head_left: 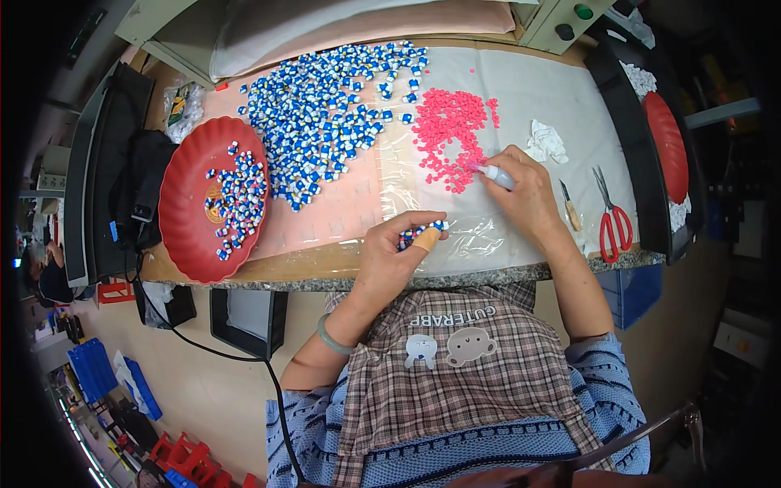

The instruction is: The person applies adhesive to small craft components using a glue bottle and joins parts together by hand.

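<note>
My left hand point(394, 248), with a tan cover on its thumb, is closed around several small blue-and-white pieces point(439, 224) just above the table's front edge. In my right hand point(526, 191) is a small translucent squeeze bottle point(497, 176). Its pinkish tip points left, at the lower right edge of a scatter of tiny pink pieces point(451, 110); whether it touches one I cannot tell. A big spread of blue-and-white pieces point(313, 106) covers the table's back left. More of them, some with pink bits, lie in a red scalloped bowl point(183, 179) at the left.
Right of my right hand lie a wooden-handled pointed tool point(570, 207) and red-handled scissors point(616, 232). Crumpled white tissue point(547, 142) rests behind them. A black tray point(630, 138) holding a red dish point(665, 146) borders the right side. A black cable point(203, 350) hangs at the left.
</note>
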Demonstrator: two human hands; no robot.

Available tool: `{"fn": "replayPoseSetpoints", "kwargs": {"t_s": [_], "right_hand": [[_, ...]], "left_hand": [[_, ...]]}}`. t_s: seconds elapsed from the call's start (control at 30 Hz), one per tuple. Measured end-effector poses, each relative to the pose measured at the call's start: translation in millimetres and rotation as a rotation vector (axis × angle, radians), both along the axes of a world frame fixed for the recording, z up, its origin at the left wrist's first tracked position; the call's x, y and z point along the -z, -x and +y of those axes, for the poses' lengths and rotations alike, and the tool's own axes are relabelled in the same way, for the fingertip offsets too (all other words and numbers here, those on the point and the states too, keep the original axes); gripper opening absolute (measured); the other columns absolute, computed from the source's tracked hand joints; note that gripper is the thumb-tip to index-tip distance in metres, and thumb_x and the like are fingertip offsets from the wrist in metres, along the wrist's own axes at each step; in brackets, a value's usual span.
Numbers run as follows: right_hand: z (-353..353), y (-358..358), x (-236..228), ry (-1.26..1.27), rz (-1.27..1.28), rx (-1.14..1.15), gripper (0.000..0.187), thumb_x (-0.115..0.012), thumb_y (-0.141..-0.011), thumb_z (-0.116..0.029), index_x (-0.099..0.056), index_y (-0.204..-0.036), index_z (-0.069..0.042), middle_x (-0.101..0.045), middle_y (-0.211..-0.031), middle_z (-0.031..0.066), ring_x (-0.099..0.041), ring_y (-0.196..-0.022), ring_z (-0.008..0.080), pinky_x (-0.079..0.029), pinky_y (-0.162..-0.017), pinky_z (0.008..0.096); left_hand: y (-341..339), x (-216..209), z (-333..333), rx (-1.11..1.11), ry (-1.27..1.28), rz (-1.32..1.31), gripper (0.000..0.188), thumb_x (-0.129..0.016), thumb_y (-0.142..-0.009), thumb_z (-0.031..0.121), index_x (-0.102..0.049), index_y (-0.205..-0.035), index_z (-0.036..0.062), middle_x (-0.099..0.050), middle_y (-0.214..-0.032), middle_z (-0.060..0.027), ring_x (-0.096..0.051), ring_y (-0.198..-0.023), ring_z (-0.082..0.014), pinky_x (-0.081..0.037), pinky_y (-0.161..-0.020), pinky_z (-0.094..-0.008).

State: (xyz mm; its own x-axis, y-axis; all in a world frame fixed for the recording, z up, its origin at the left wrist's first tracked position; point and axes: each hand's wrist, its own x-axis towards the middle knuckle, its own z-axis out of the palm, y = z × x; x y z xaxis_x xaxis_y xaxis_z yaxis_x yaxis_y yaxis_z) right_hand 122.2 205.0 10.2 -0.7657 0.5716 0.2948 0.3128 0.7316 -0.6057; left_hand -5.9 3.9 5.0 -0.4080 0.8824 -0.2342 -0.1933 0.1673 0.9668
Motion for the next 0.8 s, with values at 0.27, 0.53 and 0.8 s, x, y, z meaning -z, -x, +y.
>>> {"fn": "replayPoseSetpoints", "kwargs": {"t_s": [0.27, 0.53, 0.8], "right_hand": [[-3.2, -5.9, -11.0, 0.049, -0.106, -0.073, 0.015, -0.072, -0.076, -0.006, -0.067, -0.088, 0.0, -0.063, -0.081, 0.0109, -0.064, -0.074, 0.0278, -0.049, -0.068, 0.0345], [0.3, -7.1, -10.9, 0.052, -0.118, -0.151, 0.017, -0.069, -0.073, -0.001, -0.067, -0.09, -0.001, -0.064, -0.086, 0.0098, -0.064, -0.078, 0.0265, -0.049, -0.07, 0.0333], [0.9, -7.4, -14.3, 0.012, -0.172, -0.206, 0.019, -0.069, -0.074, -0.002, -0.062, -0.091, -0.001, -0.061, -0.084, 0.0106, -0.062, -0.08, 0.0277, -0.048, -0.071, 0.0334]], "left_hand": [[0.4, 1.8, 0.8, 0.001, -0.044, 0.009, 0.023, -0.057, -0.093, 0.001, -0.064, -0.114, -0.0015, -0.067, -0.101, -0.0077, -0.066, -0.097, -0.0146, -0.05, -0.086, -0.0261], [-1.2, 2.4, 1.8, -0.035, -0.072, 0.004, 0.023, -0.059, -0.089, 0.0, -0.067, -0.111, 0.0001, -0.07, -0.096, -0.0084, -0.065, -0.089, -0.0113, -0.05, -0.078, -0.0236], [0.9, -2.0, 0.5, 0.007, -0.021, 0.021, 0.022, -0.056, -0.093, 0.003, -0.064, -0.114, -0.0005, -0.069, -0.099, -0.0081, -0.065, -0.096, -0.013, -0.049, -0.085, -0.0245]]}}
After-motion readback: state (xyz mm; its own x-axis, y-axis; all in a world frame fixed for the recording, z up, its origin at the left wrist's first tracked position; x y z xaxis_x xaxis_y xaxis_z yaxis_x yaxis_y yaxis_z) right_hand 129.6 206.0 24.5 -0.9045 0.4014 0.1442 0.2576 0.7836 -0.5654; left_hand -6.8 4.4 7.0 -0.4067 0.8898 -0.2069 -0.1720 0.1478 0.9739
